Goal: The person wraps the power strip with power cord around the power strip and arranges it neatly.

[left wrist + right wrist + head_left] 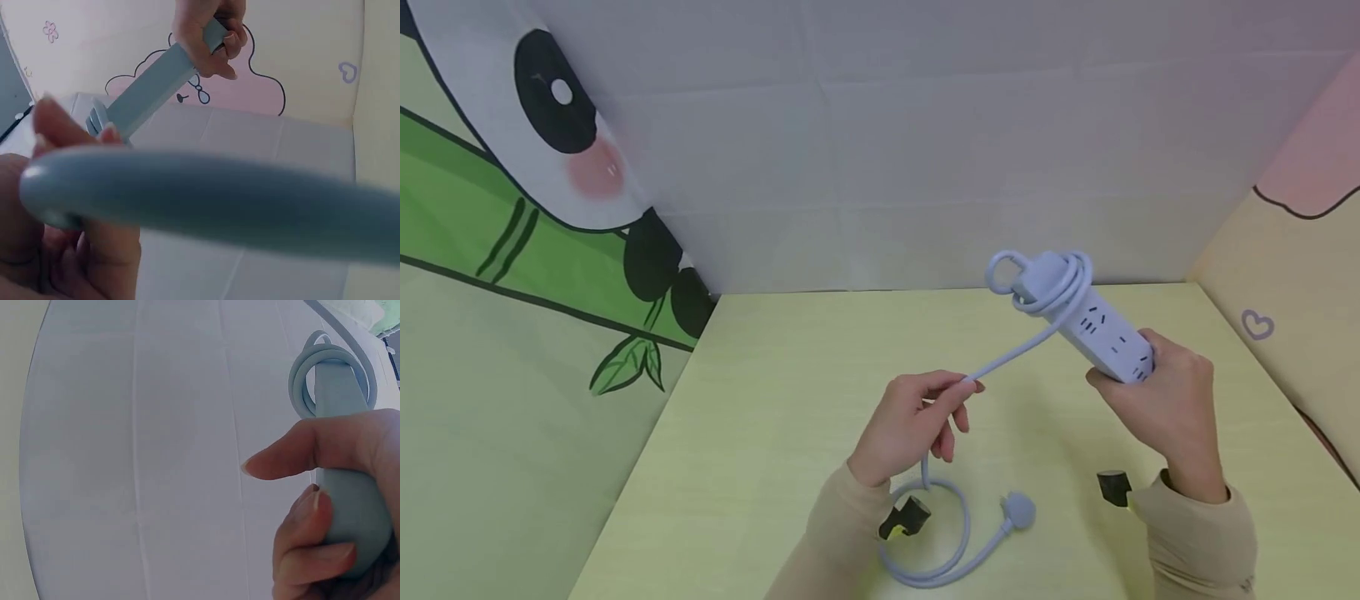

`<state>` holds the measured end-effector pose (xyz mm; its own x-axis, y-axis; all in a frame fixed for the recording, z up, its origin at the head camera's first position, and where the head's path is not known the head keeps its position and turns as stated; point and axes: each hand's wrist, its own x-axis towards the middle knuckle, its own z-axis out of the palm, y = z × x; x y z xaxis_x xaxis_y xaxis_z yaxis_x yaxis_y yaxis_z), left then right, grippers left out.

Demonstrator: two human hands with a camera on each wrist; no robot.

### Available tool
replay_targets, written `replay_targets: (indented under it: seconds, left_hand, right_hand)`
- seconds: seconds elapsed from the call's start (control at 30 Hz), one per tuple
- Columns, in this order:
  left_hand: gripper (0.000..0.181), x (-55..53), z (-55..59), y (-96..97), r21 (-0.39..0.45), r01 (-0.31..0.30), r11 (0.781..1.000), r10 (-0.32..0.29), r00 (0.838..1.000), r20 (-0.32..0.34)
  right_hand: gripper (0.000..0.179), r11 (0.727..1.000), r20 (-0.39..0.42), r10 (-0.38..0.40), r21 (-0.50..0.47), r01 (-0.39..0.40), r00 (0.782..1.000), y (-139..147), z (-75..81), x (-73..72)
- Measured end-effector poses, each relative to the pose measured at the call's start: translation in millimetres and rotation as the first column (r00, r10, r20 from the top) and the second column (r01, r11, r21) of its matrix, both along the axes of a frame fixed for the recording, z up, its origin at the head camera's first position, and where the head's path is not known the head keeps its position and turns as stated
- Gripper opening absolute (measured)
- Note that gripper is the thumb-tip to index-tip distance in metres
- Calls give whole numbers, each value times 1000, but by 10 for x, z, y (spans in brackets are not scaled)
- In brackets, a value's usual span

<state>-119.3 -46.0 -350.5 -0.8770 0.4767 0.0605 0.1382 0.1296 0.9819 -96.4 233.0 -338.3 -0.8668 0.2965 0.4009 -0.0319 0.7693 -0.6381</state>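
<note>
A white power strip (1108, 337) is held up over the table, tilted with its socket face toward the head camera. My right hand (1172, 400) grips its lower end; the right wrist view shows the fingers curled round the strip (353, 506). Several turns of its cord (1063, 287) wrap the far end. From there the cord runs down to my left hand (921, 421), which pinches it between thumb and fingers. In the left wrist view the cord (206, 194) crosses close to the camera, blurred. Below the left hand, loose cord lies looped on the table, ending in a plug (1018, 510).
The pale yellow table (775, 375) meets a grey-white back wall (887, 167). A printed side panel (512, 375) stands at left, another panel (1292, 275) at right. Dark pieces (910, 517) sit by both wrists.
</note>
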Motion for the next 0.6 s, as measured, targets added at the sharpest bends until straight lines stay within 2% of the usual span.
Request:
replay_targets:
  seconds: [0.1, 0.27, 0.43, 0.6]
  left_hand:
    - [25, -104, -33, -25, 77, 35, 996, -40, 997, 62]
    - [28, -246, -115, -90, 162, 25, 987, -53, 984, 168]
    - [38, -344, -182, -163, 254, 12, 967, -78, 964, 253]
    - [46, -390, -212, -214, 301, 45, 952, -145, 937, 318]
  right_hand:
    - [20, 1000, 20, 16, -20, -16, 1000, 14, 18, 18]
    - [23, 997, 40, 66, -30, -65, 997, 9, 35, 45]
    - [25, 991, 22, 130, -26, -129, 991, -18, 34, 50]
    - [27, 987, 39, 159, -32, -158, 987, -44, 32, 50]
